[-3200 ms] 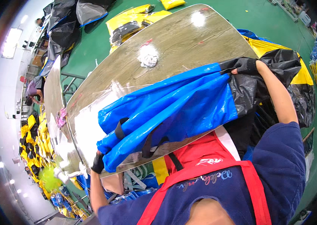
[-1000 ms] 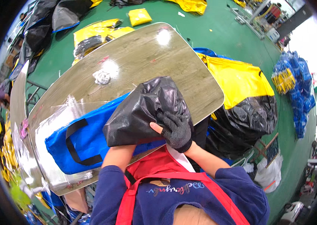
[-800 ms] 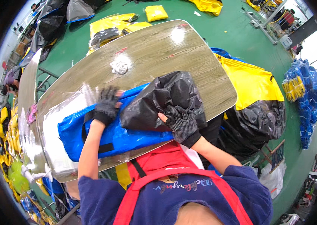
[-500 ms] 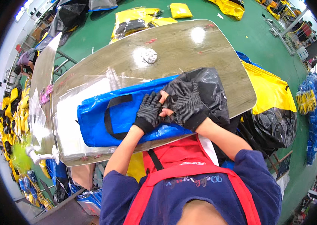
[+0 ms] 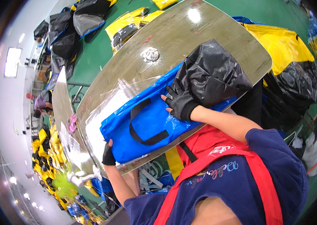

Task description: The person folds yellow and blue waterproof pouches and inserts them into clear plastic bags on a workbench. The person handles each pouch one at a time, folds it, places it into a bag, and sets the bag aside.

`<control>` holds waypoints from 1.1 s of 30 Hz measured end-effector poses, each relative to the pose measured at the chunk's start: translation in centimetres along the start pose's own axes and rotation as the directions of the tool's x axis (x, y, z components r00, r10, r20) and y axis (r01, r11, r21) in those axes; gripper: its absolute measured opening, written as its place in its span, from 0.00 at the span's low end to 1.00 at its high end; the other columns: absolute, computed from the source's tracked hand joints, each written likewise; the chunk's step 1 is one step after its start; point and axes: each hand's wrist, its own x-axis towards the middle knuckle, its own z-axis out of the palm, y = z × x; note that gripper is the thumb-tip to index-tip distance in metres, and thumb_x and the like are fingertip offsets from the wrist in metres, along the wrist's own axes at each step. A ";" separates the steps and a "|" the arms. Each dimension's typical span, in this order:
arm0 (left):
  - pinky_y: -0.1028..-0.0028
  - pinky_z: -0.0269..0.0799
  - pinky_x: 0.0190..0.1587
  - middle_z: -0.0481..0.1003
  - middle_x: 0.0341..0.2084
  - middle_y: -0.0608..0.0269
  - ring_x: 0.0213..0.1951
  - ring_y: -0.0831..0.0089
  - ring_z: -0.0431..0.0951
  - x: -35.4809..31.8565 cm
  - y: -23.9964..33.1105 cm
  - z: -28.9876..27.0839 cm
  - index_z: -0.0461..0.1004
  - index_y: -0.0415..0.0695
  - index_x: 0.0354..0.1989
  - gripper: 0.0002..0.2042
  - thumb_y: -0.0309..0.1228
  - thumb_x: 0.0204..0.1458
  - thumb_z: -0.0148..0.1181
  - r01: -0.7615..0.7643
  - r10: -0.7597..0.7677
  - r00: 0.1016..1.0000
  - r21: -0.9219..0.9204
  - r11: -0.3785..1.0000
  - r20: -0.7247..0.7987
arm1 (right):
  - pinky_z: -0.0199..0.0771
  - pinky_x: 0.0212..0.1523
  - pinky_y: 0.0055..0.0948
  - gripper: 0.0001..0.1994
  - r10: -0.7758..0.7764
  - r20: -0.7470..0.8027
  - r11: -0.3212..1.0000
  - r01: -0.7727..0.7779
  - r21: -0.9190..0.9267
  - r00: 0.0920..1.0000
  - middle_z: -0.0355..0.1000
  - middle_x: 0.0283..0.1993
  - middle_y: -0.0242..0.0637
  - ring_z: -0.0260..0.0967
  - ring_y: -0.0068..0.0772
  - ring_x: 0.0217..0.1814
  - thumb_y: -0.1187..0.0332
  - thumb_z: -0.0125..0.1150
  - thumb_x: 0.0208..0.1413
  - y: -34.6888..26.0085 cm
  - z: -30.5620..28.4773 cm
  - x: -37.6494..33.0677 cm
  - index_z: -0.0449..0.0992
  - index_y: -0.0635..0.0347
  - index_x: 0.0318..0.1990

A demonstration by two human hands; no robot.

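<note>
A blue plastic bag (image 5: 128,137) with a black strap handle (image 5: 134,123) lies folded flat on the table. Its black part (image 5: 214,71) is bunched and puffed up at the right end. My right hand (image 5: 181,103), in a black fingerless glove, rests flat on the blue part beside the black part, fingers spread. At the bag's near left corner, my left hand (image 5: 109,155), gloved alike, grips the edge; its thumb shows and its other fingers are mostly hidden.
Clear plastic sleeves (image 5: 117,97) lie under and beyond the bag on the wood-look table (image 5: 218,26). A crumpled white wad (image 5: 150,54) sits farther back. A green-blurred fan (image 5: 68,183) is at the left edge. Yellow and black bags (image 5: 282,48) lie at right.
My left hand has gone from the bag's middle to its left end. My right hand has flattened on the blue part, off the black part. The head view has turned.
</note>
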 end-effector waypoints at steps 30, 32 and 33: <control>0.36 0.33 0.62 0.71 0.47 0.49 0.60 0.47 0.59 9.3 0.4 51.6 0.74 0.42 0.50 0.24 0.48 0.53 0.49 -0.671 0.641 0.271 0.619 -0.409 0.718 | 0.71 0.23 0.40 0.17 0.511 0.058 0.846 -0.514 0.140 0.858 0.72 0.21 0.42 0.70 0.47 0.19 0.53 0.55 0.53 10.9 -19.9 -15.1 0.76 0.55 0.22; 0.38 0.35 0.63 0.69 0.50 0.47 0.60 0.46 0.58 9.1 0.6 51.7 0.70 0.40 0.53 0.27 0.48 0.52 0.51 -0.660 0.623 0.296 0.627 -0.414 0.724 | 0.73 0.44 0.43 0.32 0.647 -0.397 0.762 -0.561 0.322 0.651 0.73 0.43 0.54 0.74 0.48 0.43 0.44 0.49 0.55 12.6 -20.3 -13.3 0.72 0.71 0.47; 0.40 0.36 0.63 0.68 0.51 0.46 0.60 0.46 0.58 9.1 0.6 51.7 0.69 0.38 0.54 0.28 0.48 0.52 0.51 -0.686 0.599 0.311 0.611 -0.396 0.738 | 0.64 0.54 0.43 0.30 0.658 -0.358 0.753 -0.589 0.294 0.662 0.69 0.49 0.57 0.66 0.50 0.53 0.47 0.53 0.54 14.1 -17.4 -12.6 0.71 0.71 0.49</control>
